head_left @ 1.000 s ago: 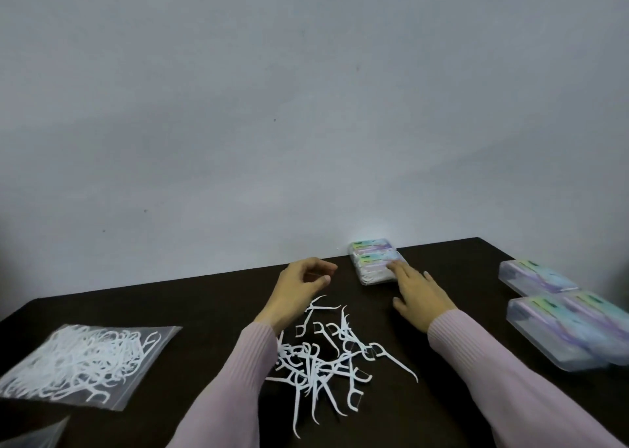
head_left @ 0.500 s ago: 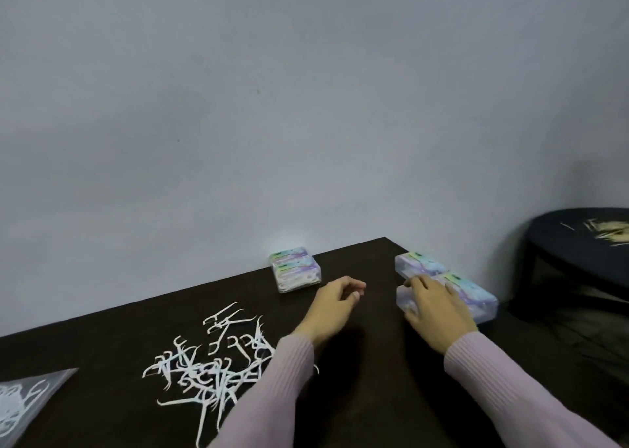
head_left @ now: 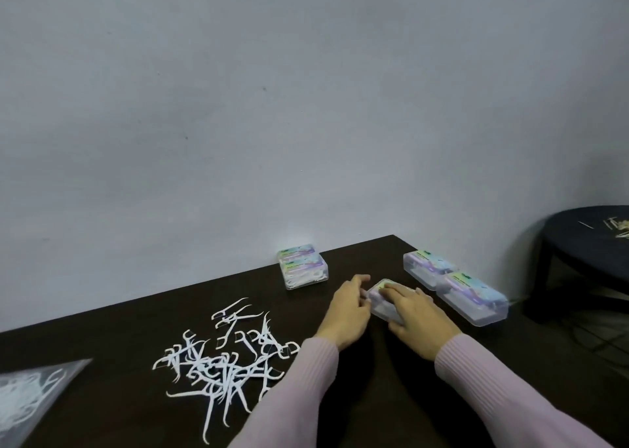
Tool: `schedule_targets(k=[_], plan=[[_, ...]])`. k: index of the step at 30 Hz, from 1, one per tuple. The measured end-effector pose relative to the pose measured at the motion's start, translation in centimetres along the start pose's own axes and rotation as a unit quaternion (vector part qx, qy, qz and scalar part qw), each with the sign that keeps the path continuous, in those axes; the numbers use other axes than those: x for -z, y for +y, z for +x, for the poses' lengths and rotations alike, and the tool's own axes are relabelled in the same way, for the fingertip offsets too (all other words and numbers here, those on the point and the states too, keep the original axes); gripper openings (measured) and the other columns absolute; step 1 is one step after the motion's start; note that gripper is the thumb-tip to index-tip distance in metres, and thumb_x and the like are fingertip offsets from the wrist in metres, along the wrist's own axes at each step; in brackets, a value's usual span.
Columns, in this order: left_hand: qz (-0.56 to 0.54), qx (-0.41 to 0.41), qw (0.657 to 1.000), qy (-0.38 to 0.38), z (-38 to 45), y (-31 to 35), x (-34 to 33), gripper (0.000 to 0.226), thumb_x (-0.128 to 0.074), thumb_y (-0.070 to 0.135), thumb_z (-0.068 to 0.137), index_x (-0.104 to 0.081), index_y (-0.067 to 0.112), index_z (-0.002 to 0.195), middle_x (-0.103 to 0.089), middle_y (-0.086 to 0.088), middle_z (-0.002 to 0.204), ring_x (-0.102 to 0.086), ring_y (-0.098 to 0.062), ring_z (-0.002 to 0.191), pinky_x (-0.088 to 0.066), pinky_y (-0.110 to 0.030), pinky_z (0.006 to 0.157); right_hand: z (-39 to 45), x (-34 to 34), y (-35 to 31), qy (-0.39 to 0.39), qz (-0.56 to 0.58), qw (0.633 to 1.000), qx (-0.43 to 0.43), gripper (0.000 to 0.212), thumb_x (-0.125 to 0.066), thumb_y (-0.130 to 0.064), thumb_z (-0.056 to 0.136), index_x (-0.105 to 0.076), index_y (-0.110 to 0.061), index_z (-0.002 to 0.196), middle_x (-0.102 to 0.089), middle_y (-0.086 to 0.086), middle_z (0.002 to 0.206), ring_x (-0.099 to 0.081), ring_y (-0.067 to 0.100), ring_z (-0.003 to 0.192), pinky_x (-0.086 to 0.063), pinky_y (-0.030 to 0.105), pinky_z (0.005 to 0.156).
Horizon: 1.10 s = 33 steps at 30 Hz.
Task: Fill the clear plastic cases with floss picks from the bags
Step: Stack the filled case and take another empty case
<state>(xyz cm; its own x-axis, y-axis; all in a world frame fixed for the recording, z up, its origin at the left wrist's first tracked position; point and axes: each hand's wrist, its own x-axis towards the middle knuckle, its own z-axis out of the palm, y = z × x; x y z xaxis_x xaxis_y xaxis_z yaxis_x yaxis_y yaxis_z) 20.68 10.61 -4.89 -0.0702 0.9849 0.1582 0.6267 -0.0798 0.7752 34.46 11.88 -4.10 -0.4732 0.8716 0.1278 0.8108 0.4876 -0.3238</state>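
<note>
Both hands on a fresh clear case, loose picks waiting to the left.

My right hand (head_left: pixel 413 311) lies over the case (head_left: pixel 381 306), fingers curled round it; my left hand (head_left: pixel 347 306) touches its near end, fingers loosely together. I judge the slick case could skid on the table (head_left: pixel 391 396) or its lid spring. The stacked cases (head_left: pixel 304 270) hold picks; the two cases (head_left: pixel 456 287) at right look empty. Floss picks (head_left: pixel 224 355) lie heaped, more in the bag (head_left: pixel 23 393).

Dark table (head_left: pixel 391 396); grey wall (head_left: pixel 272 107); dark stool (head_left: pixel 585 243)
</note>
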Motion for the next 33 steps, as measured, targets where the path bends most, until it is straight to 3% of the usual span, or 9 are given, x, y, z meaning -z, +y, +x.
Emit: schedule_targets(k=[5,11,14,17,20,22,25,29,33], plan=[[0.072,-0.029,0.996,0.031,-1.5,-2.4,2.8,0.037,-0.048,0.010,0.095,-0.049,0.016,0.132,-0.047,-0.001,0.133,-0.046,-0.010,0.120,-0.033,-0.015,0.096,0.9,-0.3,-3.6,-0.067,0.020,0.995,0.068,0.062,-0.051,-0.017,0.092,-0.020,-0.025,0.146,-0.015,-0.006,0.154,-0.014,0.022,0.142,-0.010,0.037,0.115],[0.165,-0.034,0.982,0.090,-3.3,-5.2,6.0,0.038,-0.050,0.013,0.095,-0.048,0.014,0.133,-0.051,-0.001,0.134,-0.048,-0.014,0.122,-0.036,-0.023,0.102,3.5,-2.1,-6.0,-0.074,0.106,0.986,0.109,0.062,-0.059,-0.010,0.085,-0.032,-0.023,0.139,-0.031,-0.005,0.147,-0.025,0.017,0.138,-0.010,0.036,0.117],[0.223,-0.051,0.967,0.113,-3.9,-6.2,6.8,0.039,-0.048,0.019,0.097,-0.047,0.015,0.135,-0.050,0.002,0.135,-0.046,-0.012,0.123,-0.035,-0.026,0.105,4.3,-2.9,-6.0,-0.059,0.099,0.989,0.095,0.067,-0.064,-0.015,0.082,-0.031,-0.022,0.139,-0.025,-0.004,0.148,-0.024,0.015,0.138,-0.006,0.039,0.117],[0.288,-0.078,0.946,0.130,-4.0,-6.5,7.0,0.042,-0.045,0.020,0.098,-0.043,0.015,0.139,-0.047,0.003,0.139,-0.043,-0.012,0.125,-0.030,-0.029,0.110,4.7,-3.4,-5.7,-0.053,0.138,0.988,0.051,0.073,-0.067,-0.020,0.080,-0.026,-0.024,0.141,-0.022,-0.001,0.149,-0.023,0.018,0.138,-0.020,0.042,0.116],[0.398,-0.131,0.897,0.143,-4.1,-6.5,6.8,0.040,-0.048,0.018,0.096,-0.047,0.014,0.136,-0.047,-0.001,0.140,-0.040,-0.016,0.130,-0.019,-0.039,0.117,4.8,-3.2,-5.1,-0.049,0.198,0.978,0.032,0.074,-0.071,-0.019,0.077,-0.030,-0.021,0.139,-0.034,0.000,0.140,-0.039,0.014,0.126,-0.037,0.030,0.105],[0.451,-0.193,0.858,0.154,-4.1,-6.2,6.7,0.035,-0.067,0.017,0.083,-0.063,0.015,0.117,-0.063,-0.002,0.121,-0.057,-0.016,0.115,-0.033,-0.039,0.109,4.9,-2.7,-4.7,-0.028,0.222,0.974,0.026,0.073,-0.074,-0.020,0.074,-0.034,-0.020,0.136,-0.041,0.001,0.135,-0.042,0.013,0.121,-0.038,0.027,0.101],[0.440,-0.247,0.843,0.183,-3.8,-6.2,6.5,0.039,-0.084,0.019,0.060,-0.071,0.018,0.097,-0.072,0.004,0.093,-0.068,-0.010,0.085,-0.054,-0.026,0.081,4.9,-2.1,-4.2,0.009,0.287,0.958,0.019,0.072,-0.078,-0.020,0.070,-0.039,-0.020,0.130,-0.045,0.003,0.133,-0.045,0.012,0.114,-0.042,0.027,0.096],[0.392,-0.267,0.857,0.203,-3.7,-5.9,7.0,0.030,-0.077,0.016,0.073,-0.069,0.012,0.102,-0.072,-0.001,0.095,-0.069,-0.013,0.082,-0.056,-0.024,0.071,4.5,-1.7,-4.3,0.054,0.350,0.934,0.041,0.068,-0.079,-0.018,0.068,-0.041,-0.026,0.124,-0.047,0.002,0.130,-0.044,0.009,0.107,-0.042,0.024,0.091],[0.364,-0.267,0.865,0.220,-4.1,-5.2,7.4,0.026,-0.074,0.019,0.077,-0.069,0.013,0.101,-0.073,0.001,0.092,-0.068,-0.010,0.075,-0.055,-0.022,0.066,4.2,-1.9,-4.8,0.108,0.359,0.924,0.078,0.064,-0.079,-0.019,0.069,-0.040,-0.030,0.119,-0.048,-0.006,0.120,-0.048,0.009,0.106,-0.042,0.012,0.081]])
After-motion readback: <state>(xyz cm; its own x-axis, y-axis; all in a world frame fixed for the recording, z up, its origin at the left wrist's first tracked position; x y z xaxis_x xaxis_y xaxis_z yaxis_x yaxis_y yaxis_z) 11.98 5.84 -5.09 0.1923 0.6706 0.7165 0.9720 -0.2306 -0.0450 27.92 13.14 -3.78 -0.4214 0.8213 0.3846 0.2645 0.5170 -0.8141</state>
